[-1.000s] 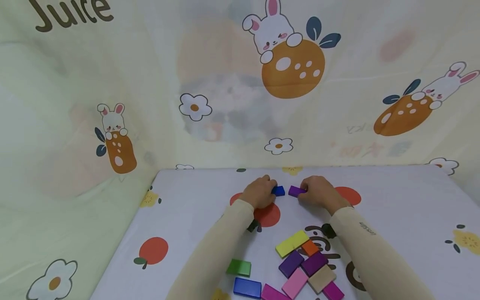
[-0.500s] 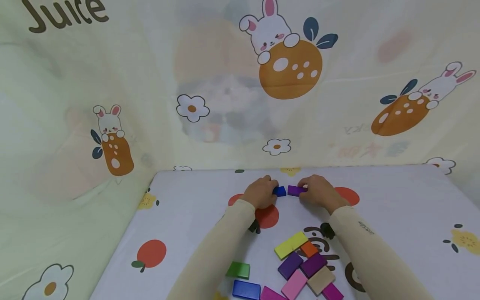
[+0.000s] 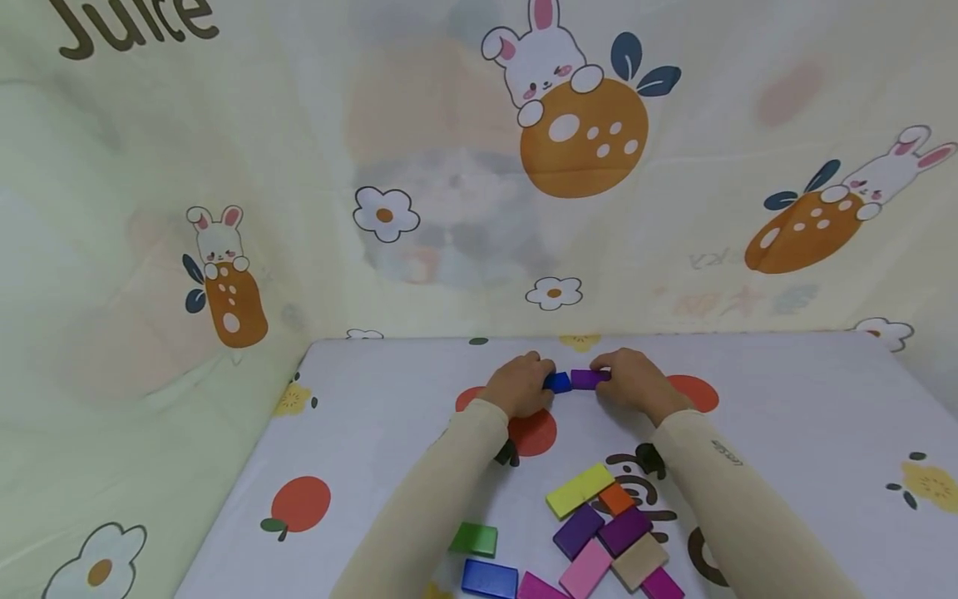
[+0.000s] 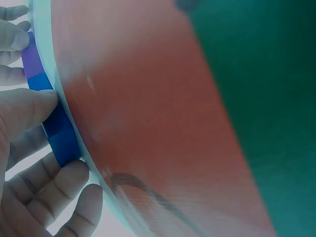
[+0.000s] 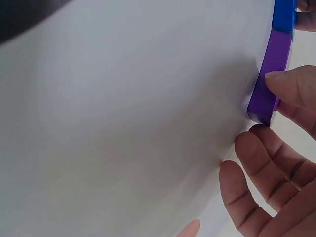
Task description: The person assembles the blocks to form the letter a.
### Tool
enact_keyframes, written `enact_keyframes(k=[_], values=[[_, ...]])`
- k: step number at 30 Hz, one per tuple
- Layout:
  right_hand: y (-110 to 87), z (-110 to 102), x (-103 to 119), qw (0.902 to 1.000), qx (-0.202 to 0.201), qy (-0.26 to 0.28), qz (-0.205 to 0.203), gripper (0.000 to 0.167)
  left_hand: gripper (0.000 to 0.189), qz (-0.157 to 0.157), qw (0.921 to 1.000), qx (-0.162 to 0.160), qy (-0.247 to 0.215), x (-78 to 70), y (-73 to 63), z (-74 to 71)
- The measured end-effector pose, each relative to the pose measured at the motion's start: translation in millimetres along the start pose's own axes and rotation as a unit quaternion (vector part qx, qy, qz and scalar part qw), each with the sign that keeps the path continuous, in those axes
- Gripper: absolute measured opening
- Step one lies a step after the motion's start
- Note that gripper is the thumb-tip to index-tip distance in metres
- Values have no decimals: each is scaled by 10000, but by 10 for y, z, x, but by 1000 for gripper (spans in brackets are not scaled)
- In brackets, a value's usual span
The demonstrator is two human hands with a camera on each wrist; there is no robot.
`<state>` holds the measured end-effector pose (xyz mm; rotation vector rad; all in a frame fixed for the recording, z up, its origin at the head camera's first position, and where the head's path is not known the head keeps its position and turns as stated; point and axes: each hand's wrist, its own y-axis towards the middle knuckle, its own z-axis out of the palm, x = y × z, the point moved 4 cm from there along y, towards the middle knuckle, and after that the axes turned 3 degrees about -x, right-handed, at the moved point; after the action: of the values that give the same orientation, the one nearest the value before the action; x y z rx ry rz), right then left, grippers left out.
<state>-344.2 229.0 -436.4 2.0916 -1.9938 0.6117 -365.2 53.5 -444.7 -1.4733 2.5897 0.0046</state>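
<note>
Near the far edge of the table, my left hand [image 3: 519, 385] pinches a blue block [image 3: 560, 383] between thumb and fingers. Facing it, my right hand [image 3: 636, 385] holds a purple block [image 3: 586, 379] with thumb and fingers. The two blocks meet end to end in a short row. In the left wrist view, the thumb lies across the blue block [image 4: 61, 140], with the purple block [image 4: 32, 59] against its far end. In the right wrist view, the thumb presses the side of the purple block [image 5: 276, 54], which touches the blue block [image 5: 284, 15].
Closer to the person lie several loose blocks, among them a yellow block [image 3: 580, 491], an orange block [image 3: 617, 499], a tan block [image 3: 640, 561], a pink block [image 3: 587, 569], a green block [image 3: 475, 539] and another blue block [image 3: 490, 577]. A printed cloth wall [image 3: 449, 308] rises behind the table.
My right hand has slid slightly left with the purple block, closing the gap to the blue block. The left hand has stayed nearly still.
</note>
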Motion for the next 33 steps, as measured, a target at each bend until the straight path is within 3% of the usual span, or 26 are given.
enact_keyframes(k=[9, 33], values=[[13, -14, 25, 9996, -133, -102, -246, 37, 33, -67, 9999, -142, 56, 8, -23, -26], [48, 18, 47, 9999, 41, 59, -109, 41, 36, -98, 9999, -83, -24, 25, -36, -13]])
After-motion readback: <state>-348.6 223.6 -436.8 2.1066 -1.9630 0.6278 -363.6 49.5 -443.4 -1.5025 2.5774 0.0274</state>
